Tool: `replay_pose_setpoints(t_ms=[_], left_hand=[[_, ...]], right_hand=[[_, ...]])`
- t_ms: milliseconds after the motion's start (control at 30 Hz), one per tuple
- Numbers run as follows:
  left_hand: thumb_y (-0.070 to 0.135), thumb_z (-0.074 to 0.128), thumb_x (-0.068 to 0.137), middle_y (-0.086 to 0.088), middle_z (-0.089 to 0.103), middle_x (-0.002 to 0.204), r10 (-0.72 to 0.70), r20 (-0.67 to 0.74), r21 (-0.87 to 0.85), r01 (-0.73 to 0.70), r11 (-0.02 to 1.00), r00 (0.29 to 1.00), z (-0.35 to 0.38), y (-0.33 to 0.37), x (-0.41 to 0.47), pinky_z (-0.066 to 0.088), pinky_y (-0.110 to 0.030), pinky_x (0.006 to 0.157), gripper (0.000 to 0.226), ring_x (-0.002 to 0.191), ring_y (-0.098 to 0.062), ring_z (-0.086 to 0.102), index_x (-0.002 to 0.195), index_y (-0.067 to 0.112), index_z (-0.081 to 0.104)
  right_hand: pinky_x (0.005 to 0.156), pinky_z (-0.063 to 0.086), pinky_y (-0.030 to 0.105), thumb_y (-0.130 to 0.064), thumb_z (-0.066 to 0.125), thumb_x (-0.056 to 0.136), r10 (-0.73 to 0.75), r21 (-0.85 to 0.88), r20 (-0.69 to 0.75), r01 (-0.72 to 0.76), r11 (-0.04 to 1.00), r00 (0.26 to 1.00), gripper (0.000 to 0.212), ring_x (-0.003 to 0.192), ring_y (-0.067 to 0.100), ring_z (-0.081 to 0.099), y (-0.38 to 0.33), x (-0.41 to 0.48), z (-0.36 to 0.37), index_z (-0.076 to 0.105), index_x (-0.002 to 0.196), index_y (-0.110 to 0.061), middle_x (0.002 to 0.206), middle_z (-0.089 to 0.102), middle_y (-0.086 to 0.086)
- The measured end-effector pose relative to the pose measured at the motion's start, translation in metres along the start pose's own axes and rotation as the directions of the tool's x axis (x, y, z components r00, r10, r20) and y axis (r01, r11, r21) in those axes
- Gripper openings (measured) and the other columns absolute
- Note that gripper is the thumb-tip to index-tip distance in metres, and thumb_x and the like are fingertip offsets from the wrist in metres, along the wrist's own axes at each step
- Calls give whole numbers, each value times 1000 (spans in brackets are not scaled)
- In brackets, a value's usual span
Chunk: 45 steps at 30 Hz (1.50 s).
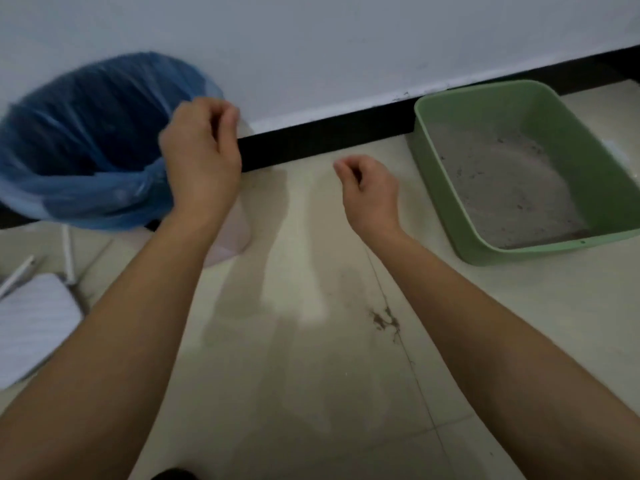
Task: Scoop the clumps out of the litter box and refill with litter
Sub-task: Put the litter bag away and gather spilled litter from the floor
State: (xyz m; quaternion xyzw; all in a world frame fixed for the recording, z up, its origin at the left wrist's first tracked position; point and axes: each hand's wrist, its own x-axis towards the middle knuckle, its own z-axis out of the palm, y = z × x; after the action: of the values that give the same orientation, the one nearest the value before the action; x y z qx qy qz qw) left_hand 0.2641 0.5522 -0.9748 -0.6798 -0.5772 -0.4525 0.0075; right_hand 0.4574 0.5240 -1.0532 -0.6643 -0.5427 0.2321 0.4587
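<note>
- The left hand, in the left-middle of the frame, is loosely curled, fingers bent toward the palm. A pale, translucent pinkish thing shows under and beyond it, reaching down past the wrist; whether the hand has hold of it I cannot tell, as the fingers hide the contact and the picture is smeared there.
- The right hand, near the centre, hangs with fingers half curled and nothing in it. It floats above the bare floor, well apart from anything.
- Just beside the left hand, in the upper left, stands a bin lined with a blue bag, its mouth folded wide over the rim. I'd say it sits there, close at hand, to take the clumps.
- The litter box, a green tray, rests on the floor at the right of the frame, against the dark skirting board. Grey litter lies inside in a thin, sloped layer with dark specks; it looks low, so a refill seems due.
- No scoop that I can be sure of, and no litter bag, is in sight.
- At the lower left lies a white flat object with thin white rods near it; what it is I cannot make out.
- A small dark smudge marks a tile joint in the floor at the lower centre.
</note>
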Motion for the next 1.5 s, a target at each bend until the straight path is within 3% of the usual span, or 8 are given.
replay_pose_setpoints(t_ms=[200, 367, 533, 667, 833, 967, 1200, 1500], left_hand=[[35, 48, 92, -1, 70, 98, -194, -153, 142, 216, 966, 969, -81, -48, 50, 48, -26, 88, 33, 91, -15, 64, 99, 12, 70], [14, 67, 83, -15, 68, 115, -454, 215, 481, 311, 819, 864, -115, -96, 49, 45, -40, 100, 37, 113, -33, 59, 119, 8, 64], [11, 59, 88, -11, 63, 128, -448, 210, 399, 342, 851, 869, -102, -90, 36, 45, -41, 102, 37, 115, -32, 58, 124, 16, 65], [10, 48, 90, -3, 58, 134, -308, 125, 229, 275, 934, 943, -77, -59, 37, 40, -28, 105, 43, 121, -21, 54, 130, 20, 60], [22, 47, 92, 0, 62, 104, -29, -99, -120, 17, 993, 995, -11, 11, 8, 45, -24, 87, 27, 97, -11, 57, 108, 12, 66], [12, 50, 93, -1, 60, 100, 78, 109, -265, -47, 963, 991, 61, 51, -63, 42, -19, 78, 20, 89, -11, 56, 107, 10, 64], [10, 43, 92, -8, 64, 122, 79, 725, -48, -63, 997, 684, 105, 15, -211, 47, -36, 95, 38, 110, -28, 59, 125, 10, 62], [16, 40, 78, -14, 61, 88, 158, 822, 68, -371, 926, 547, 85, -10, -252, 52, -34, 65, 46, 77, -33, 59, 111, 0, 68]], right_hand=[[80, 50, 18, -19, 63, 94, -301, 244, -12, 295, 924, 954, 13, 83, 9, 64, -136, 43, 66, 74, 92, -12, 87, 71, -5], [83, 47, 31, -35, 53, 98, -377, -279, 535, 579, 766, 756, 27, 85, 11, 62, -168, 53, 93, 75, 85, -26, 87, 71, -13], [95, 41, 40, -39, 36, 105, -449, -276, 539, 653, 705, 712, 42, 93, 18, 53, -151, 43, 75, 64, 80, -21, 87, 64, -6], [106, 40, 29, -30, 48, 102, -449, -105, 335, 506, 856, 828, 39, 125, 15, 50, -101, 25, 41, 55, 138, -16, 137, 55, 3], [87, 44, 24, -36, 55, 99, -18, -334, 279, 115, 935, 960, 31, 104, 16, 61, 35, -25, -24, 65, 123, -18, 119, 64, 3], [88, 49, 32, -28, 59, 96, 98, -493, 334, 85, 866, 938, 22, 107, 27, 61, 123, -93, -66, 70, 113, -18, 117, 64, 6], [122, -4, 46, -75, 20, 91, 260, -663, 577, 259, 702, 774, 81, 150, 26, -19, 164, -174, -76, 0, 157, -34, 164, -19, 7], [122, -2, 49, -79, 20, 91, 133, -646, 608, 391, 655, 783, 92, 149, 27, -22, 177, -191, -76, -9, 157, -24, 162, -21, 12]])
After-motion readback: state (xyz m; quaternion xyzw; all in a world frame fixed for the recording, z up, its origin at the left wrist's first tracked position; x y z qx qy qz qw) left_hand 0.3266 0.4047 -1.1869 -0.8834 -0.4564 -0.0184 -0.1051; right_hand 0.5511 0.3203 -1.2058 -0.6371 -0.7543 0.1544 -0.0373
